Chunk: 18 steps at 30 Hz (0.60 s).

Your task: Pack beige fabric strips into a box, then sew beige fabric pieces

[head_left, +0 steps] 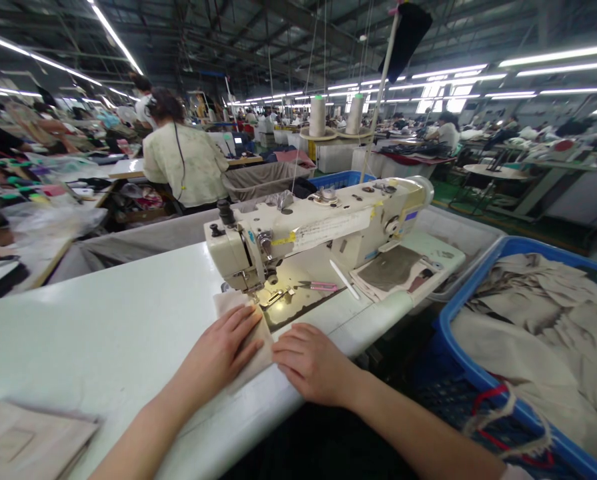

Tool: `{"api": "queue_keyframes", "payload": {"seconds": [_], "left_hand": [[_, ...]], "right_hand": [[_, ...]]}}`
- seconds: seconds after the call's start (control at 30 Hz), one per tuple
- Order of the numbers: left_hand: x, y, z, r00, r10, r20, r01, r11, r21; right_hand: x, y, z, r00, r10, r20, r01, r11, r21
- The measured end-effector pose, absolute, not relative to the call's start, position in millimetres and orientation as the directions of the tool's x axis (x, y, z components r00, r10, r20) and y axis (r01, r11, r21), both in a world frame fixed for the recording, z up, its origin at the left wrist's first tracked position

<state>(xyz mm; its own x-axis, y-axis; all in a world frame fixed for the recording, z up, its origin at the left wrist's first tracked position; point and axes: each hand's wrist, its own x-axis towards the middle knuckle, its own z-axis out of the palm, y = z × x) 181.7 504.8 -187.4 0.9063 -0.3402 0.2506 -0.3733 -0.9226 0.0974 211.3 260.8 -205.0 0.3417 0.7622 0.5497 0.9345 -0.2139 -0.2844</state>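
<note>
A piece of beige fabric [258, 327] lies on the sewing table, its far end at the needle area of a cream sewing machine [323, 223]. My left hand [231, 340] rests flat on this fabric with its fingers stretched toward the presser foot. At the fabric's right edge, my right hand [308, 360] has its fingers bent and pressed together on the cloth; the fingertips are partly hidden. Just beyond my hands, pink-handled thread snips [321, 286] and a white pen-like stick [345, 279] lie by the machine's metal plate.
Folded beige pieces [33, 440] lie at the table's near left. A blue basket [448, 320] heaped with beige cloth [543, 333] stands at the right. Thread cones [317, 117] rise behind the machine. A person in a light top [183, 160] sits ahead with their back to me.
</note>
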Motion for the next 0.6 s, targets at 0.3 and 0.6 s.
{"api": "queue_keyframes", "payload": {"seconds": [0.3, 0.6], "left_hand": [[182.4, 499.0, -187.4, 0.833, -0.425, 0.355, -0.467, -0.884, 0.035], [137.2, 476.9, -175.7, 0.771, -0.476, 0.423, -0.529, -0.848, 0.008]], "right_hand": [[217.9, 265.6, -203.3, 0.337, 0.772, 0.539, 0.937, -0.217, -0.274], [217.9, 264.1, -204.3, 0.335, 0.787, 0.518, 0.939, -0.236, -0.249]]}}
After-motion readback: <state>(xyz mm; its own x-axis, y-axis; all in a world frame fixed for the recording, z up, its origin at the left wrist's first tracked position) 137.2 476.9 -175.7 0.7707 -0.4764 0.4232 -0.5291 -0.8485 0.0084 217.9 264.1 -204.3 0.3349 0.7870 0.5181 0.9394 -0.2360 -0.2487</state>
